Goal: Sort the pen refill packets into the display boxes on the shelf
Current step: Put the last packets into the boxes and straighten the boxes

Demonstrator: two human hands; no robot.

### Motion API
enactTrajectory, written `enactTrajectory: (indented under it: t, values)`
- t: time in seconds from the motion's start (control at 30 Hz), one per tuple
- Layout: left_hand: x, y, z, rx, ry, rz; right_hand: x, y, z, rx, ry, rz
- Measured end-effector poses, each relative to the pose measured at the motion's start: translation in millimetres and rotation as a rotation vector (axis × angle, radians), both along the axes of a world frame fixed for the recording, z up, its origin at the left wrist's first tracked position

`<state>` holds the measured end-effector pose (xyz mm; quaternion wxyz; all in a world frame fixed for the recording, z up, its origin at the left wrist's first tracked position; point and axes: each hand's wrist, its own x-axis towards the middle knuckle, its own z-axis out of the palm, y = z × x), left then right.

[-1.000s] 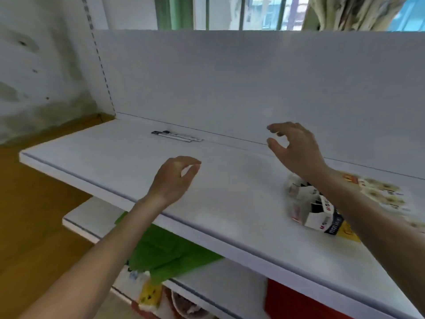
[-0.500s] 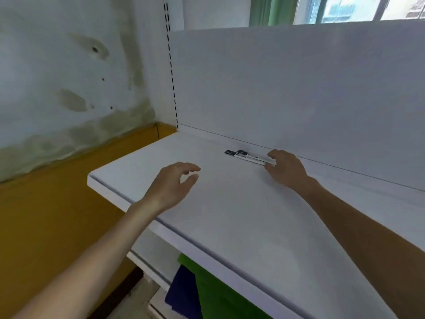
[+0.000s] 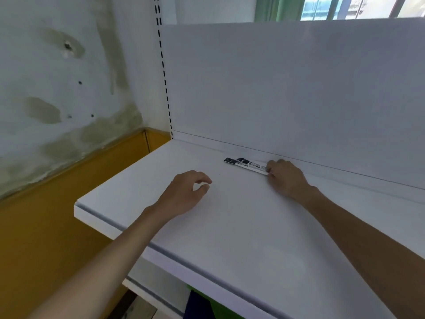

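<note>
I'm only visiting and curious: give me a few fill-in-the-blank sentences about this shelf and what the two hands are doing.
1. The pen refill packets lie on the shelf, close to its ___ panel.
2. The fingers of the right hand grip one end of the ___.
3. The left hand holds ___.
Missing words: back; packets; nothing.

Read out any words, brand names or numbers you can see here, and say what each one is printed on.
No text here is legible.
Pen refill packets on the shelf: black and white print, too small and blurred to read; the right hand covers one end.
Back panel and wall: no text.
</note>
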<state>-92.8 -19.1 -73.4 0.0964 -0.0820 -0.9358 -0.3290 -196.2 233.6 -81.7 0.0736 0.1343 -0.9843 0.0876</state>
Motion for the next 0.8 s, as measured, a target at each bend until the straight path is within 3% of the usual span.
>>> enactTrajectory:
  t: [0.4, 0.5, 0.67, 0.8]
  values:
    - [-21.7, 17.3, 4.9, -0.010, 0.062, -0.110, 26.8, -14.3, 12.5, 0.133, 0.117, 0.113]
    - [-22.3, 21.6, 7.0, -0.134, 0.171, -0.124, 31.9, -18.1, 15.6, -0.006, 0.065, 0.159]
    - [-30.5, 39.4, 6.7, -0.565, 0.395, -0.243, 57.5, -28.9, 33.0, -0.452, -0.142, 0.254]
    - [-33.1, 68.5, 5.5, -0.716, 0.490, -0.323, 76.4, -5.1, 45.3, -0.511, -0.208, 0.187]
